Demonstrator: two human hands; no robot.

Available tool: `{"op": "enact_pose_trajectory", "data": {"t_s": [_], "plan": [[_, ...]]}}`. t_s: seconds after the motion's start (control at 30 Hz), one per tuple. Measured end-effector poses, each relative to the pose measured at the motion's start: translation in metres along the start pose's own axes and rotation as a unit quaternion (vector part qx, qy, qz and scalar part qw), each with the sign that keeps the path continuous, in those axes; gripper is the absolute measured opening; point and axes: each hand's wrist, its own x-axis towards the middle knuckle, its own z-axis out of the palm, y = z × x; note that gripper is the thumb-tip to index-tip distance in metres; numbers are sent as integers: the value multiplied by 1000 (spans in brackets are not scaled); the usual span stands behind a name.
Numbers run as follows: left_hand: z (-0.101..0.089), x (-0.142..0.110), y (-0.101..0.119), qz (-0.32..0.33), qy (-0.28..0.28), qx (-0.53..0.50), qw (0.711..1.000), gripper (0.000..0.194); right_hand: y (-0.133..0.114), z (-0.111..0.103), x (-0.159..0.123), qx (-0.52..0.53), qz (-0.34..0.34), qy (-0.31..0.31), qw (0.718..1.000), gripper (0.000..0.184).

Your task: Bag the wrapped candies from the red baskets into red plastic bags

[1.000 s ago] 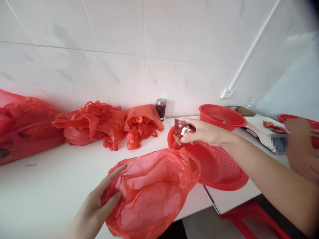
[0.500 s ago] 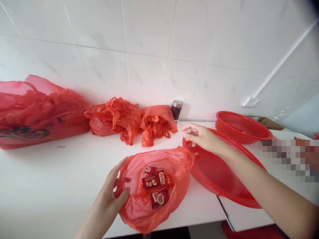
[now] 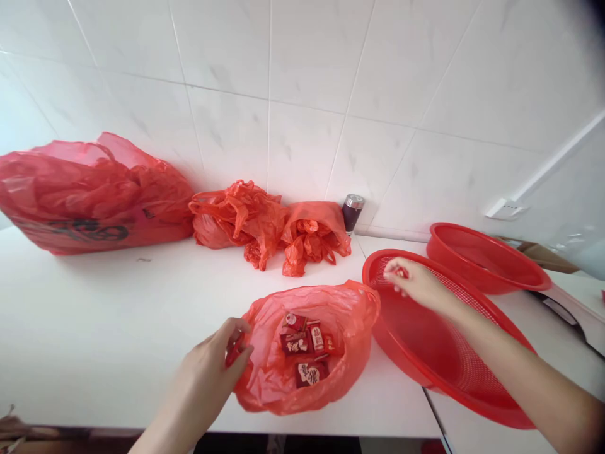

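Observation:
A red plastic bag (image 3: 265, 391) stands with its mouth open on the white table, several dark red wrapped candies (image 3: 297, 343) lying on its bottom. My left hand (image 3: 222, 356) pinches the bag's left rim between thumb and fingers. Over the red perforated basket (image 3: 425, 343) is my right hand (image 3: 411, 280), its fingers curled round a small wrapped candy (image 3: 401, 272) with a red and gold wrapper. Most of that candy is hidden by the fingers.
Along the wall lie a large red bag (image 3: 94, 202) with dark print, crumpled red bags (image 3: 241, 217) and a bundled red bag (image 3: 316, 227). A dark tumbler (image 3: 352, 213) stands beside them. Behind the basket are a red basin (image 3: 486, 258) and a white device (image 3: 571, 309).
My right hand released candies into the bag, then went back over the basket and closed on a small candy. My left hand tightened on the bag's rim. The view swung right to left.

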Motion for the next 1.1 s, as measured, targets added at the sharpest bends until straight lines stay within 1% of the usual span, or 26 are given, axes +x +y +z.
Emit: {"op": "enact_pose_trajectory", "data": {"t_s": [0.03, 0.1, 0.17, 0.2, 0.23, 0.27, 0.3, 0.37, 0.4, 0.43, 0.5, 0.53, 0.57, 0.6, 0.63, 0.67, 0.7, 0.73, 0.8, 0.83, 0.87, 0.9, 0.97, 1.0, 1.07, 1.1], "plan": [[-1, 0, 3, 4, 12, -35, 999, 16, -18, -4, -3, 22, -26, -8, 999, 19], [-4, 2, 10, 15, 47, -114, 992, 26, -57, -4, -13, 36, -93, -41, 994, 23], [-12, 3, 17, 22, 80, -187, 979, 37, -88, 5, -27, 1, -167, -111, 980, 26], [-17, 4, 20, 24, 93, -222, 970, 43, -97, 11, -33, -36, -198, -136, 970, 30], [-22, 4, 21, 26, 101, -257, 961, 47, -100, 16, -37, -85, -213, -150, 962, 35], [-28, 3, 21, 26, 104, -290, 951, 51, -99, 19, -39, -140, -210, -154, 955, 40], [-34, 3, 19, 26, 106, -320, 941, 53, -95, 20, -40, -193, -188, -155, 951, 44], [-44, 1, 12, 23, 106, -355, 929, 54, -80, 14, -37, -250, -118, -172, 946, 47], [-49, 1, 8, 19, 106, -350, 931, 54, -73, 7, -33, -244, -86, -198, 945, 49], [-54, 1, 3, 13, 103, -324, 940, 53, -68, -2, -29, -216, -60, -229, 947, 49], [-64, 3, -5, -5, 79, -211, 974, 42, -67, -24, -18, -133, -26, -278, 951, 41], [-70, 4, -7, -14, 57, -134, 989, 30, -70, -36, -12, -94, -15, -283, 954, 35], [-77, 7, -7, -20, 33, -62, 997, 21, -76, -47, -6, -63, -9, -275, 959, 31], [-86, 9, -5, -22, 10, -11, 1000, 22, -84, -58, -1, -42, -5, -258, 965, 28], [-95, 11, -1, -15, -9, 5, 1000, 29, -92, -67, 3, -29, -7, -242, 970, 27], [-105, 13, 6, 4, -24, -18, 1000, 33, -100, -75, 6, -18, -13, -228, 974, 27], [-114, 15, 15, 33, -30, -78, 996, 33, -107, -82, 8, -2, -24, -212, 977, 27], [-122, 17, 25, 66, -27, -163, 984, 32, -114, -86, 9, 18, -37, -195, 980, 27], [-134, 22, 47, 120, 3, -323, 939, 28, -124, -91, 8, 50, -58, -167, 983, 26], [-137, 25, 58, 126, 17, -367, 921, 27, -128, -93, 7, 49, -58, -169, 983, 26], [-138, 29, 67, 120, 25, -389, 913, 28, -131, -94, 7, 38, -53, -188, 980, 27], [-138, 32, 75, 106, 21, -396, 912, 29, -134, -95, 6, 24, -47, -217, 975, 27], [-138, 38, 87, 93, -10, -408, 908, 31, -141, -100, 6, 22, -53, -261, 964, 29], [-138, 40, 91, 101, -23, -422, 900, 31, -146, -102, 6, 37, -67, -258, 963, 28], [-139, 41, 98, 140, -35, -445, 884, 29, -158, -102, 7, 70, -103, -223, 967, 27], [-140, 40, 101, 163, -45, -440, 882, 28, -166, -100, 6, 79, -122, -207, 968, 26]]}}
